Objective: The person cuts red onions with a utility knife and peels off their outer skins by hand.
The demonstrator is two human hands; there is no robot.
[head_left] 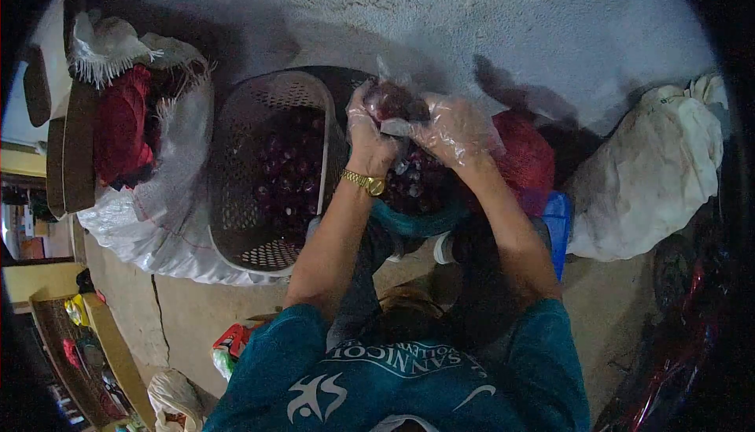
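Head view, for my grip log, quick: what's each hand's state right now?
Left hand: closed, holding the dark red bundle.
Right hand: at the bundle too; whether closed on it cannot be told.

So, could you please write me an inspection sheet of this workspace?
Surface: concrete floor, with a crack on the left.
Job's things: plastic-wrapped dark red bundle, held up; grey basket and teal basin, both holding dark purple round pieces.
Clutter: white sack, red sack and blue container on the right.
Grippers: left hand and right hand both on the bundle; gold watch on the left wrist.
Cables: nothing seen.
Surroundings: rough pale wall ahead; far right too dark to judge.
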